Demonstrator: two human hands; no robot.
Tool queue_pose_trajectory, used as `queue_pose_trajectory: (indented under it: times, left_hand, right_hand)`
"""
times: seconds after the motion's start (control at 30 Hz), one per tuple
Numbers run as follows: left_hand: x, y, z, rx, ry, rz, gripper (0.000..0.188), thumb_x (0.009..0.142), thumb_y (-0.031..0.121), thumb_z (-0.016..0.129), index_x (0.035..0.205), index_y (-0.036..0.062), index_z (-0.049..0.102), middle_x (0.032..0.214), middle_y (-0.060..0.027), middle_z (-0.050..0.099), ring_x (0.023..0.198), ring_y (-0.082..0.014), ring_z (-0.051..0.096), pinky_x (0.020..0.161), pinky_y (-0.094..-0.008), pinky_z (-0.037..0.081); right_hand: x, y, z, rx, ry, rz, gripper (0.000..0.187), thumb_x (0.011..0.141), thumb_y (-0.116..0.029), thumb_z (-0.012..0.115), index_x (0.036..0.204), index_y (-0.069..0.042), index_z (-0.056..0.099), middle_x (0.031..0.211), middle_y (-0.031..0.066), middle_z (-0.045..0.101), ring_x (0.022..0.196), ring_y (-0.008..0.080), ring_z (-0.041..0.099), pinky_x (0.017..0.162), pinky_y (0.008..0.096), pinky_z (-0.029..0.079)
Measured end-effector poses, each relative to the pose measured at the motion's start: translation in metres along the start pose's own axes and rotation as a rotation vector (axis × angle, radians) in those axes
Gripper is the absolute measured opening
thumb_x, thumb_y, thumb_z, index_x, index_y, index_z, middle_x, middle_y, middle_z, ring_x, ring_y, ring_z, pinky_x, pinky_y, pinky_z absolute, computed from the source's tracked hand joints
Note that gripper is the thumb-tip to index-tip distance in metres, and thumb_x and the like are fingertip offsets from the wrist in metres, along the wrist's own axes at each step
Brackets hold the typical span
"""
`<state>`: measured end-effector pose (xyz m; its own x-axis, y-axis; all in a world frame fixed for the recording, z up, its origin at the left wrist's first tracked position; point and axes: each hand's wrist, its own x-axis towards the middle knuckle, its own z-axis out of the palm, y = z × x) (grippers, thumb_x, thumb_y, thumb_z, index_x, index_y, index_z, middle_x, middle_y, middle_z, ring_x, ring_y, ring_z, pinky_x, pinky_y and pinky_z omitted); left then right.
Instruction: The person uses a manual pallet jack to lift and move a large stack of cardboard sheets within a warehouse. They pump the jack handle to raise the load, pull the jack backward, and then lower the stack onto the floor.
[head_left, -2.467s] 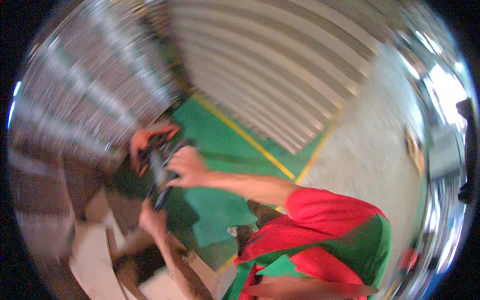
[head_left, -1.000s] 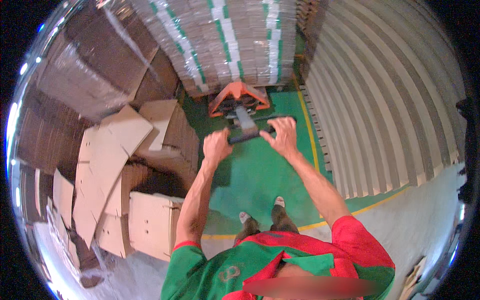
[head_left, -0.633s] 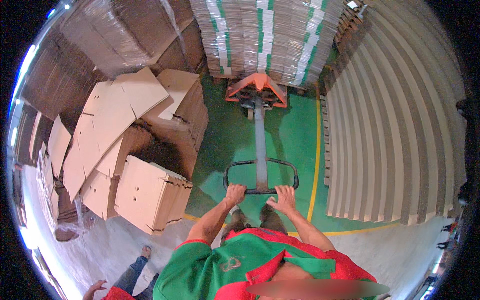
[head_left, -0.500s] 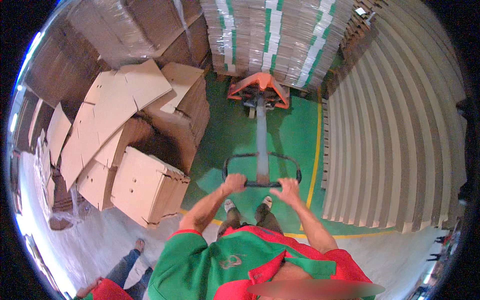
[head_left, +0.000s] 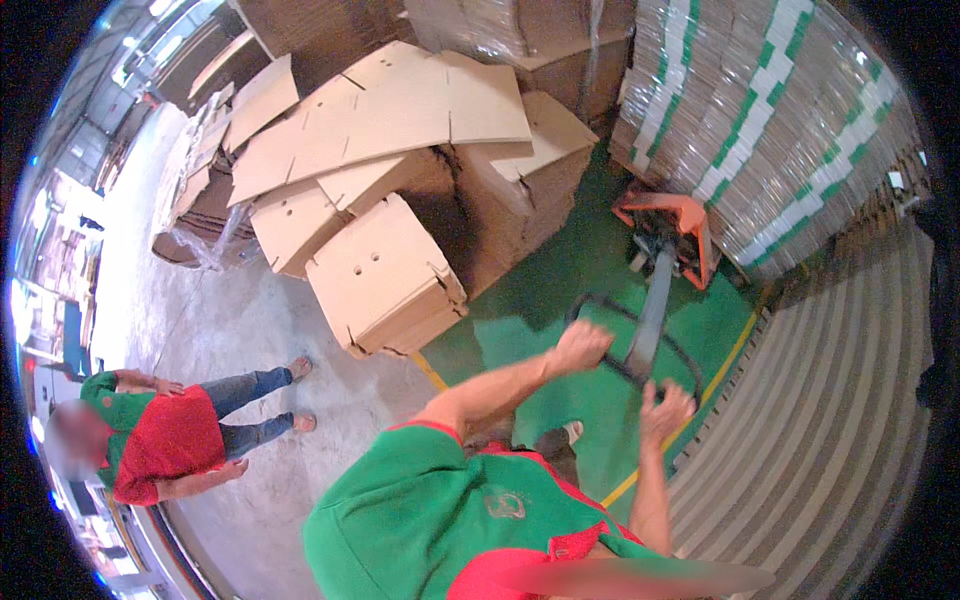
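Note:
An orange pallet jack (head_left: pixel 692 228) stands at the foot of a tall wrapped stack of flat cardboard (head_left: pixel 740 130) on the right. Its grey shaft (head_left: pixel 655 308) slants toward me and ends in a black loop handle (head_left: pixel 688 366). My left hand (head_left: pixel 583 347) is closed around the left part of the handle's near bar. Farther right along the same bar, my right hand (head_left: pixel 668 408) is also closed on it, thumb raised. Both arms are stretched forward. The jack's forks are hidden by the stack.
Left of the jack, loose brown cardboard sheets (head_left: pixel 390 115) lie over a pile, with a cardboard bundle (head_left: pixel 385 275) at its near corner. Layered cardboard (head_left: pixel 830 400) borders the right side. A yellow line (head_left: pixel 730 358) edges the green floor. A co-worker (head_left: pixel 175 435) stands at far left.
My view has swung left, so the jack and stack now appear farther right and tilted. The co-worker has come fully into view. Both my hands remain on the handle.

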<state>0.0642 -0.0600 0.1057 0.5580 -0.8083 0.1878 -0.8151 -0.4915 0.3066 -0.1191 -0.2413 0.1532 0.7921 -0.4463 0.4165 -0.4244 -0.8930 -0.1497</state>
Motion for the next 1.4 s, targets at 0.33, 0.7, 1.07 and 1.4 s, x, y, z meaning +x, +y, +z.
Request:
queue_pose_trajectory:
  times: [0.33, 0.7, 1.07, 1.4]
  left_hand:
    - [0.018, -0.009, -0.009, -0.055, -0.419, 0.109, 0.013, 0.071, 0.020, 0.071, 0.075, 0.0075, 0.070, 0.076, -0.0159, 0.071, 0.072, -0.0352, 0.071, 0.061, -0.0476, 0.057]
    - [0.038, 0.001, -0.036, 0.029, -0.021, 0.051, 0.039, 0.071, 0.015, 0.071, 0.109, 0.0095, 0.064, 0.098, -0.0123, 0.066, 0.091, -0.0344, 0.066, 0.079, -0.0444, 0.052]
    - [0.036, -0.040, -0.032, -0.013, -0.533, 0.420, 0.048, 0.077, 0.049, 0.076, 0.088, 0.0034, 0.069, 0.078, -0.0215, 0.068, 0.075, -0.0436, 0.067, 0.063, -0.0531, 0.053]
    - [0.067, -0.016, -0.067, 0.084, 0.231, 0.226, 0.011, 0.077, 0.013, 0.068, 0.086, 0.0088, 0.063, 0.074, -0.0151, 0.067, 0.067, -0.0422, 0.065, 0.061, -0.0545, 0.049]
  right_hand:
    - [0.021, 0.029, -0.014, 0.173, -0.516, 0.052, 0.054, 0.083, -0.054, 0.071, 0.110, -0.008, 0.071, 0.097, 0.0209, 0.071, 0.090, 0.0399, 0.067, 0.079, 0.0492, 0.051]
    - [0.055, 0.013, -0.017, -0.013, -0.062, 0.111, 0.048, 0.078, -0.061, 0.072, 0.092, -0.016, 0.072, 0.068, 0.0064, 0.063, 0.073, 0.0299, 0.056, 0.069, 0.0468, 0.043]
    - [0.012, 0.014, 0.006, 0.337, -0.404, 0.060, 0.067, 0.076, -0.072, 0.065, 0.088, -0.006, 0.064, 0.078, 0.0151, 0.065, 0.082, 0.0369, 0.063, 0.080, 0.0505, 0.041]
    - [0.075, -0.006, -0.022, 0.248, 0.195, 0.085, 0.059, 0.069, -0.065, 0.072, 0.078, -0.007, 0.065, 0.079, 0.0114, 0.061, 0.085, 0.0291, 0.054, 0.081, 0.0443, 0.038]
